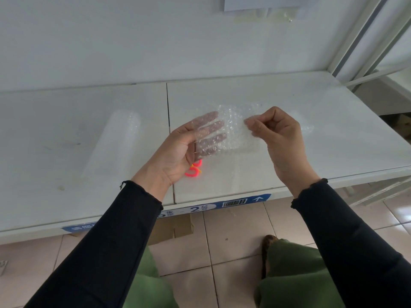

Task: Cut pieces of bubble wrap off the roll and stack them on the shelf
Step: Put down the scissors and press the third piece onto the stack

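A cut piece of clear bubble wrap [233,127] hangs between my two hands above the white shelf [311,121]. My left hand [184,150] holds its left edge, fingers spread flat behind the film. My right hand [278,132] pinches its right edge between thumb and fingers. The bubble wrap roll [115,143] lies on the shelf to the left, running from near to far. Pink-handled scissors [194,170] lie on the shelf under my left hand, mostly hidden by it. More bubble wrap [222,172] lies flat on the shelf below the held piece.
The shelf's front edge carries a blue label strip with a barcode [235,203]. A metal upright [364,38] stands at the back right. Tiled floor and flattened cardboard [175,227] lie under the shelf, by my legs.
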A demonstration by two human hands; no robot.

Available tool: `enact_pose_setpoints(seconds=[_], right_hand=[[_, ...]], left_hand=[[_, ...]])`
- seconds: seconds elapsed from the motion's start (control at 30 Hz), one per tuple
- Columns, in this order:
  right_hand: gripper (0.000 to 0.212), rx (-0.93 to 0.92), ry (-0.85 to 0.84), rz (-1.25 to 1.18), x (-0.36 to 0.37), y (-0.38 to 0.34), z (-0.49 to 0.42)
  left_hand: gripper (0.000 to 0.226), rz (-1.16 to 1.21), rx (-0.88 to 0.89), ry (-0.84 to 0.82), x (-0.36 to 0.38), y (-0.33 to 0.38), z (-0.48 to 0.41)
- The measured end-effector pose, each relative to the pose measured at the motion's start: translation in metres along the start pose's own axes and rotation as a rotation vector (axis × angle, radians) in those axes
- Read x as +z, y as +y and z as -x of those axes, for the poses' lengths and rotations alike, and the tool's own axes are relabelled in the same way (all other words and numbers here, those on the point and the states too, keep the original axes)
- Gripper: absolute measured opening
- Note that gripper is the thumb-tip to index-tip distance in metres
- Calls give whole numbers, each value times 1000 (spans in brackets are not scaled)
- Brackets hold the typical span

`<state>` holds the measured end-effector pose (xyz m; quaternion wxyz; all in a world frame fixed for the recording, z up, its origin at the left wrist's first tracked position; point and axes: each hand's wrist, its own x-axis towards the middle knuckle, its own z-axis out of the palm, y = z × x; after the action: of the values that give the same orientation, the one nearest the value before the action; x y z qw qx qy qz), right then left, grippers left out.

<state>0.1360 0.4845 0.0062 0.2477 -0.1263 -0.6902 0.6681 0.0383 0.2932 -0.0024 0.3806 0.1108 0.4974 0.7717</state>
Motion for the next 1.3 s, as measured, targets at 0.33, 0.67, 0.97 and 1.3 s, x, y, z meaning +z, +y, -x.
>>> enact_pose_setpoints(seconds=[0.33,0.67,0.97,1.3], right_hand=[[20,-84,97,-8,2,-2,-1],[68,92,-46,23,-21,-12,-6],[34,66,77,89,-93,-28,-48],[28,124,26,396,-175,-4,-140]], left_hand=[[55,-341,161,124,15,-13,8],[46,-236,314,316,39,-22,-4],[81,-464,408,142,111,-11,-71],[20,-805,266,132,142,-10,-183]])
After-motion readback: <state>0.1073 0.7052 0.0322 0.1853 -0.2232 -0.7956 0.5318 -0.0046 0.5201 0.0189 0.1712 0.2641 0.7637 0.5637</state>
